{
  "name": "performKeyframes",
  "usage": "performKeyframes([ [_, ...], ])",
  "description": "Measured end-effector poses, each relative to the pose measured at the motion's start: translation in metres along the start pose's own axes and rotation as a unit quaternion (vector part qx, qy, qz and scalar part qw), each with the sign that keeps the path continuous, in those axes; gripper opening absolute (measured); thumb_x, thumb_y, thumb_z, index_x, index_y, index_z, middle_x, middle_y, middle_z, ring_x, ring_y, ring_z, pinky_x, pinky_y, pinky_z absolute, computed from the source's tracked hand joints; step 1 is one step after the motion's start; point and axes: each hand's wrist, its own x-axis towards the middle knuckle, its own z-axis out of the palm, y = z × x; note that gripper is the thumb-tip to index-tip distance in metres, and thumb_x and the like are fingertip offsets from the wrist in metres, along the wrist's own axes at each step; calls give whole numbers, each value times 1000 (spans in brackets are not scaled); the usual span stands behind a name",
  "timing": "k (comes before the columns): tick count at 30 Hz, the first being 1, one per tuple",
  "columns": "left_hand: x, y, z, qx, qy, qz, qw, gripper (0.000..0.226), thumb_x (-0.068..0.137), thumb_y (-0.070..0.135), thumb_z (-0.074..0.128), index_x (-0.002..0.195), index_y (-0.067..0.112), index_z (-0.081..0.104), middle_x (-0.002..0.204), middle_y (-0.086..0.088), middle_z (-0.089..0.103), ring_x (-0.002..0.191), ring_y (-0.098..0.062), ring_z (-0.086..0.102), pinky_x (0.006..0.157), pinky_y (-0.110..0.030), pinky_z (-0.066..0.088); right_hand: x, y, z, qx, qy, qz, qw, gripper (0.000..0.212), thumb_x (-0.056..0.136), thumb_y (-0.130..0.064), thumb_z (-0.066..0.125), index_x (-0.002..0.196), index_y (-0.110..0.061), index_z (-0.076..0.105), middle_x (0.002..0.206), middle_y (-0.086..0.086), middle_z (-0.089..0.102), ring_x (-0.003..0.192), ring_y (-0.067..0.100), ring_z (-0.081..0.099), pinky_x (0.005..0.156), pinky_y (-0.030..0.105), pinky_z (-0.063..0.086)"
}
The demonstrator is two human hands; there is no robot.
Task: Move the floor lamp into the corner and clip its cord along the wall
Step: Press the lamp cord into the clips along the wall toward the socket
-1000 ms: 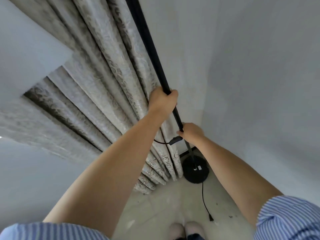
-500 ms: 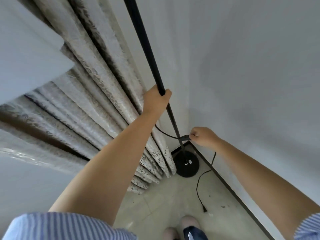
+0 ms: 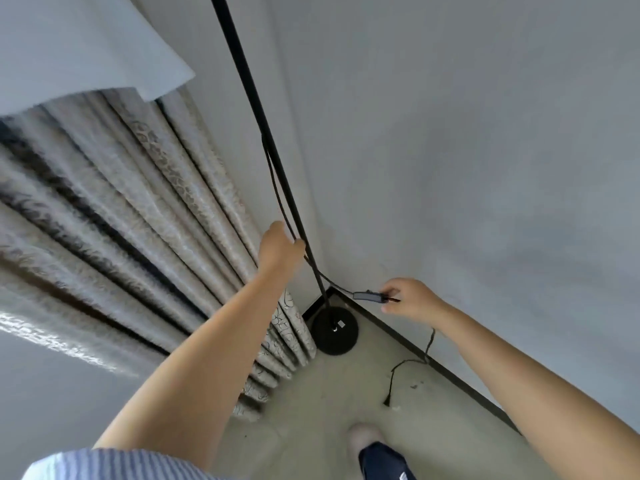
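The black floor lamp pole (image 3: 249, 81) rises from its round base (image 3: 334, 336), which stands on the floor in the corner beside the curtain. The black cord (image 3: 275, 181) hangs along the pole. My left hand (image 3: 278, 249) curls around the cord right against the pole. From there the cord runs to a small inline switch (image 3: 366, 295), pinched in my right hand (image 3: 410, 299) close to the right wall. Below that hand the cord drops to the floor and ends in a loose plug (image 3: 387, 402).
A patterned grey curtain (image 3: 145, 202) fills the left side down to the floor. A white panel (image 3: 86, 46) overhangs the top left. A dark baseboard (image 3: 450, 379) lines the plain right wall (image 3: 485, 150). My shoe (image 3: 365, 441) rests on the pale floor.
My right hand has drawn the switch and cord away from the pole toward the right wall. My left hand has loosened from the pole onto the cord. The view has tipped further down.
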Motion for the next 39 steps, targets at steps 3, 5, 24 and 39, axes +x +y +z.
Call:
performKeyframes([
  [3,-50,-21,3,36,-57,12,998,48,96,13,48,139,7,30,140,-16,45,95,-24,62,70,-29,50,-53,3,18,34,29,37,998,35,86,-8,57,120,-5,52,114,15,62,75,23,61,60,20,49],
  [5,-79,-29,5,59,-82,35,994,48,95,11,48,139,7,30,137,-17,48,100,-28,60,69,-30,47,-82,0,27,87,47,71,993,32,88,-8,53,120,-5,50,86,11,65,49,14,49,43,18,41],
  [24,-212,20,22,375,-93,511,768,34,94,29,52,128,22,50,135,-2,51,135,-19,30,114,-56,-1,-249,24,12,343,-63,69,935,31,88,7,23,104,-3,48,82,9,58,44,15,55,42,21,44],
  [39,-221,21,37,330,-192,563,733,28,99,25,44,93,5,62,95,-10,69,93,-28,59,88,-31,37,-305,77,-11,211,-94,95,968,29,91,-3,42,76,-16,63,43,-9,54,38,5,51,49,15,50],
])
